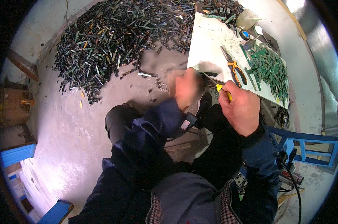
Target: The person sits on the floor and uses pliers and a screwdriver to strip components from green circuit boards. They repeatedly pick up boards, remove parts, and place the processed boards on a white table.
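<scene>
My right hand (241, 106) is closed around a yellow-handled screwdriver (222, 89), its metal shaft pointing up-left toward a dark strip (210, 74) at the near edge of the white board (208, 44). My left hand (187, 87) is blurred; it sits at the board's near-left edge, right beside the strip and the screwdriver tip. Whether it grips the strip cannot be made out. Orange-handled pliers (235, 69) lie on the board just beyond my right hand.
A pile of green circuit strips (269, 69) covers the board's right side, with a blue tape roll (245, 35) behind it. A large heap of dark strips (116, 37) spreads over the concrete floor. A blue frame (307, 147) stands at right.
</scene>
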